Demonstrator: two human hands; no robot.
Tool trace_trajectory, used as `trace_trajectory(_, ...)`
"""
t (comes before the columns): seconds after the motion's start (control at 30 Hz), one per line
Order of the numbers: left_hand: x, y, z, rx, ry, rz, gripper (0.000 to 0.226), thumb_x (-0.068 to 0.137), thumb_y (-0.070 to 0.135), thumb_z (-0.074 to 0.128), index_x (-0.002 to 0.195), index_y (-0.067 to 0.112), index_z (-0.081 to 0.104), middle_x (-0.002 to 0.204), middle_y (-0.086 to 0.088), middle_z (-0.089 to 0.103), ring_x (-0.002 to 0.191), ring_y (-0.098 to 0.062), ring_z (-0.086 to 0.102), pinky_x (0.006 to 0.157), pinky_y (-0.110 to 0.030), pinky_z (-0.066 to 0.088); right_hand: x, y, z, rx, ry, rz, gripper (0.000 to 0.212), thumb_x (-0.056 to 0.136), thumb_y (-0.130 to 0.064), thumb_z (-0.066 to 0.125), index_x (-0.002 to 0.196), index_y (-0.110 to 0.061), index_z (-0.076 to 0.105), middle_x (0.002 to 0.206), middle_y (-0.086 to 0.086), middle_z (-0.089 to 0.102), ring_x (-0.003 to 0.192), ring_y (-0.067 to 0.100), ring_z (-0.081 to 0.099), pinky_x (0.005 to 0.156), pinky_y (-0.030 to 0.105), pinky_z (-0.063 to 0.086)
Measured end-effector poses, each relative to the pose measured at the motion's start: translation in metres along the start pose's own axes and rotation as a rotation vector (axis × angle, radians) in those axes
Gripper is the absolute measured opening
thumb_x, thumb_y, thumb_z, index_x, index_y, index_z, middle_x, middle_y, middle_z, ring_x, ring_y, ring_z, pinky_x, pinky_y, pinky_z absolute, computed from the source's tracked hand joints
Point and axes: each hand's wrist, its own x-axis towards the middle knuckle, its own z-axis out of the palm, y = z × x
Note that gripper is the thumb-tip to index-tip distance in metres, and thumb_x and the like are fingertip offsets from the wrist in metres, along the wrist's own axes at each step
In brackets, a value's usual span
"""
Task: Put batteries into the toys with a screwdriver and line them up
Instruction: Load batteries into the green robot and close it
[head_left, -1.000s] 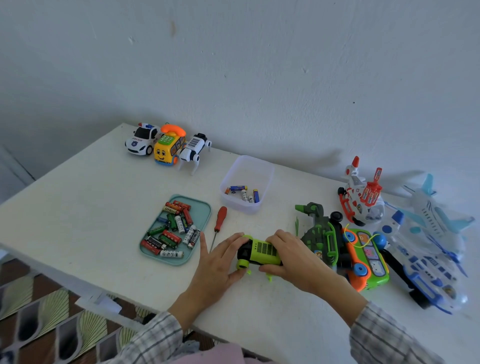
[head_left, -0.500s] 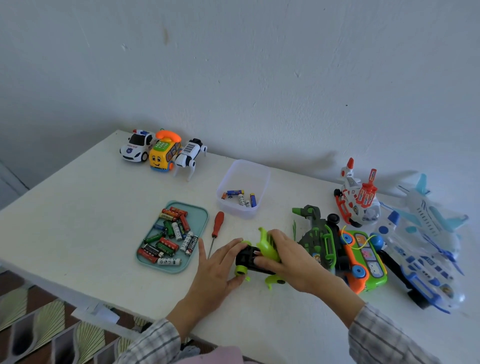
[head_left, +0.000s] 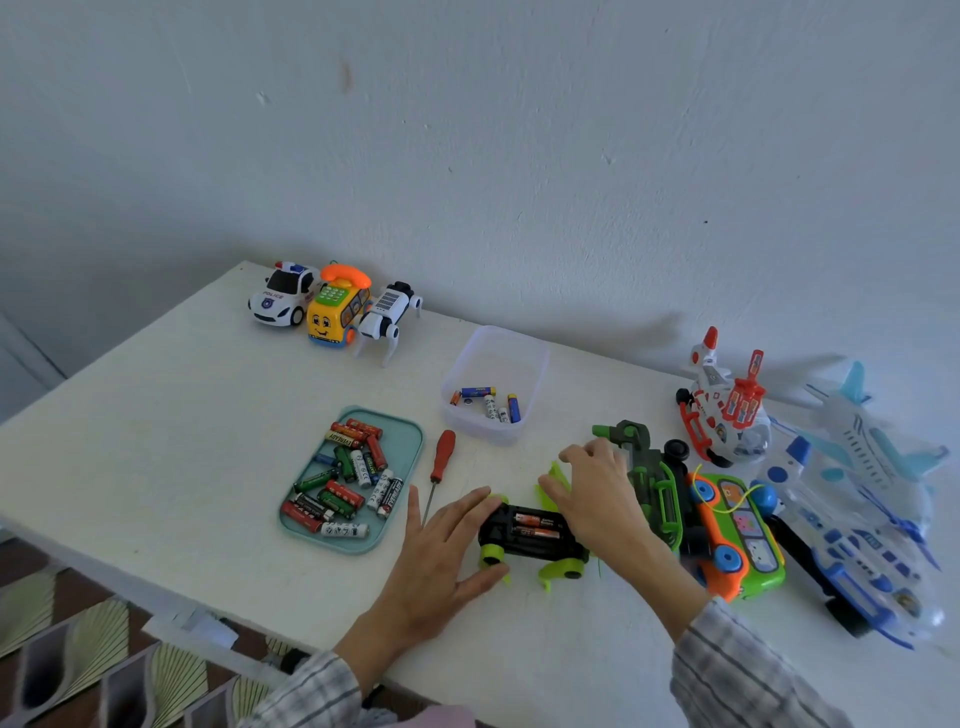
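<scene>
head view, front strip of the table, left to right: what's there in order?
Teal battery tray → red screwdriver → left hand → upturned green car with batteries showing → right hand → dark green toy → orange-green toy → white-blue plane.

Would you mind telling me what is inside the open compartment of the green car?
Two batteries lie side by side in the upturned green car. The right hand covers the compartment's right end, so whether more lies there cannot be seen.
</scene>
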Motion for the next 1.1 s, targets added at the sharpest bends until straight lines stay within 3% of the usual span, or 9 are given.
trace_trajectory(0.07,0.0,-0.001,0.0,-0.015,0.007,0.012,0.062,0.095,0.062,0.038,0.149,0.043,0.014,0.149,0.017,0.033,0.137,0.004,0.029,0.117,-0.045,-0.013,-0.005,-0.005,-0.003,0.056,0.038,-0.034,0.03,0.09,-0.032,0.058,0.115,-0.016,0.061,0.118,0.002,0.051,0.111,0.018,0.047,0.091,0.03,0.042)
trace_trajectory(0.17,0.0,-0.002,0.001,-0.019,0.019,0.007,0.067,0.094,0.064,0.04,0.151,0.034,0.018,0.145,0.015,0.04,0.135,0.006,0.031,0.119,-0.042,-0.011,-0.01,-0.016,-0.009,0.368,-0.238,0.02,0.018,0.084,-0.022,0.065,0.1,-0.014,0.069,0.094,-0.002,0.067,0.087,0.012,0.063,0.077,0.025,0.051)
trace_trajectory(0.3,0.001,-0.003,0.002,-0.007,0.034,0.025,0.069,0.094,0.064,0.039,0.149,0.026,0.025,0.143,0.009,0.045,0.132,0.0,0.038,0.119,-0.044,-0.004,-0.007,-0.022,-0.006,0.398,-0.365,0.06,0.009,0.08,-0.012,0.064,0.085,-0.014,0.071,0.083,0.004,0.069,0.075,0.015,0.063,0.075,0.033,0.055)
trace_trajectory(0.47,0.001,-0.004,0.003,0.018,0.056,0.048,0.068,0.094,0.063,0.04,0.148,0.022,0.03,0.141,0.006,0.049,0.129,-0.004,0.043,0.119,-0.044,0.002,0.001,-0.029,-0.008,0.465,-0.465,0.141,0.005,0.077,-0.005,0.061,0.079,-0.009,0.064,0.075,0.005,0.061,0.068,0.016,0.057,0.063,0.027,0.05)
trace_trajectory(0.67,0.001,-0.002,0.002,0.028,0.074,0.039,0.065,0.094,0.062,0.04,0.144,0.02,0.036,0.138,0.006,0.051,0.127,-0.004,0.044,0.119,-0.041,0.003,0.007,-0.039,0.004,0.362,-0.431,0.216,0.01,0.067,-0.012,0.06,0.073,-0.011,0.052,0.075,0.008,0.048,0.068,0.02,0.046,0.063,0.03,0.037)
trace_trajectory(0.97,0.002,-0.004,0.002,0.009,0.095,0.008,0.062,0.095,0.062,0.039,0.143,0.023,0.036,0.14,0.013,0.045,0.129,0.001,0.04,0.119,-0.039,0.001,0.0,-0.033,0.0,0.555,-0.283,0.095,0.02,0.07,-0.013,0.06,0.052,-0.019,0.06,0.052,-0.006,0.053,0.054,0.012,0.048,0.059,0.029,0.042)
trace_trajectory(1.1,0.002,-0.006,0.002,-0.055,0.132,-0.047,0.06,0.093,0.064,0.038,0.142,0.029,0.035,0.139,0.015,0.045,0.132,0.008,0.033,0.119,-0.032,-0.003,-0.009,-0.027,0.001,0.46,-0.223,-0.08,0.016,0.076,-0.016,0.065,0.064,-0.026,0.069,0.062,-0.013,0.063,0.062,0.006,0.058,0.066,0.028,0.052)
